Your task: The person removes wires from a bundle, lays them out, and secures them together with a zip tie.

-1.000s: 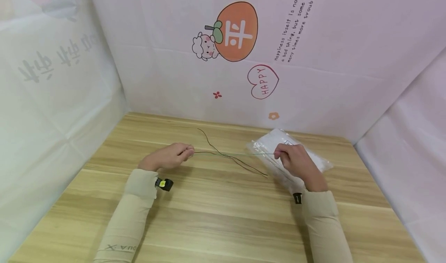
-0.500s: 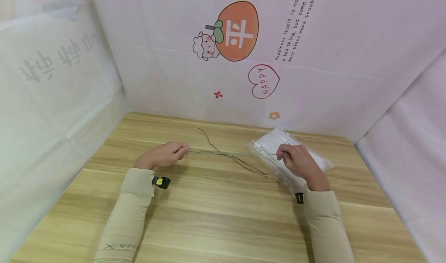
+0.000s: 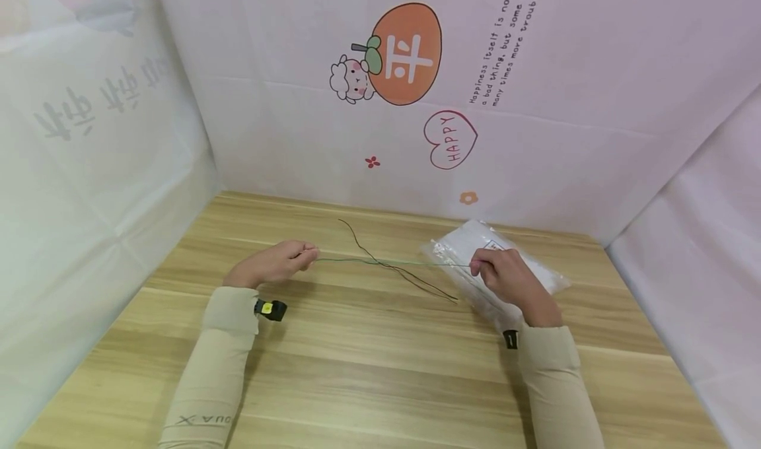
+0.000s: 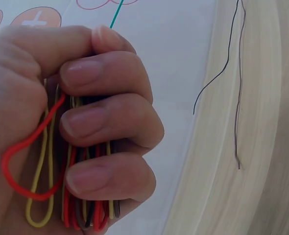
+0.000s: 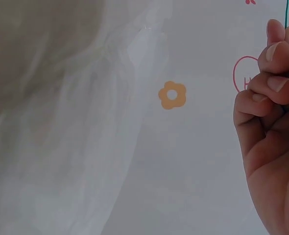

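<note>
In the left wrist view, my left hand (image 4: 110, 112) is curled round a bundle of looped wires (image 4: 99, 215) in red, yellow, black and brown. A thin green wire (image 4: 116, 15) leads out past its thumb and forefinger. Seen from the head, this green wire (image 3: 436, 264) runs nearly straight across to my right hand (image 3: 505, 277), which pinches its far end. Below the green wire, two thin dark wires (image 3: 355, 239) lie crossed on the table, between my left hand (image 3: 276, 264) and the plastic bag. My right palm (image 5: 276, 161) faces its wrist camera.
A clear plastic bag (image 3: 460, 247) with white contents lies at the back right of the wooden table (image 3: 368, 370), partly behind my right hand. Printed white cloth (image 3: 267, 119) hangs at the back and both sides. A black wrist camera (image 3: 275, 310) sits by my left cuff.
My left hand has drawn a little to the left, so a longer stretch of green wire shows between the hands. My right hand has barely moved. The dark wires and bag lie as before.
</note>
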The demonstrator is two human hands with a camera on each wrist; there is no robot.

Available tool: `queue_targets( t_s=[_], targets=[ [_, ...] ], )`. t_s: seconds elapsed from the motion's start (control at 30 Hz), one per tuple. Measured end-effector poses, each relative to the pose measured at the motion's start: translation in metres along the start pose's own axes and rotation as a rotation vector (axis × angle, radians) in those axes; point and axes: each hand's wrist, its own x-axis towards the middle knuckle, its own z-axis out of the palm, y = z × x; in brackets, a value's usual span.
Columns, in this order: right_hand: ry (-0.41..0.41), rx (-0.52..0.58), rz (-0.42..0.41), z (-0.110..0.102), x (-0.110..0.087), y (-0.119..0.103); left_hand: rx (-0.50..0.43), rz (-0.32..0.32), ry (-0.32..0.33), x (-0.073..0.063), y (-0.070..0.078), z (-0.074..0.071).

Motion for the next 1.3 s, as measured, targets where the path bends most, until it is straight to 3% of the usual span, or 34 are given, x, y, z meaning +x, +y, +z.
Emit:
queue_targets(
  t_s=[0.2,0.43,0.8,1.07,1.2,1.3],
  targets=[
    [0.003,-0.003,0.000,-0.001,-0.001,0.003,0.005,-0.005,0.005,-0.004,-0.002,-0.004],
    [-0.032,-0.006,0.033,-0.001,-0.003,0.003,0.078,0.066,0.000,-0.002,-0.006,-0.006],
    [-0.212,0.014,0.091,0.008,0.000,-0.002,0.393,0.046,0.135,-0.001,-0.016,-0.003],
    [-0.281,0.010,0.112,0.019,0.000,-0.004,0.450,-0.047,0.179,0.000,-0.026,0.003],
    [-0.295,0.007,0.114,0.026,0.001,-0.006,0.479,-0.126,0.202,0.000,-0.030,0.007],
    [-0.302,0.002,0.089,0.031,0.004,-0.008,0.501,-0.193,0.174,0.001,-0.032,0.010]
  ],
)
